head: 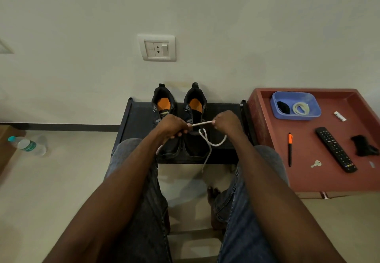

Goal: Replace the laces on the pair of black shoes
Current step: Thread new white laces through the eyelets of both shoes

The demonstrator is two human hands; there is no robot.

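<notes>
Lace (202, 123), white, runs taut and nearly level between both hands above the right shoe (195, 119), near the front edge of the black rack (139, 119). Left hand (171, 126) and right hand (226, 122) each pinch it with curled fingers; slack loops hang below, nearer the right hand.

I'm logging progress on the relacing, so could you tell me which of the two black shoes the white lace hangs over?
The right-hand shoe: the white lace, held by both hands, loops over it, not the left-hand shoe.
</notes>
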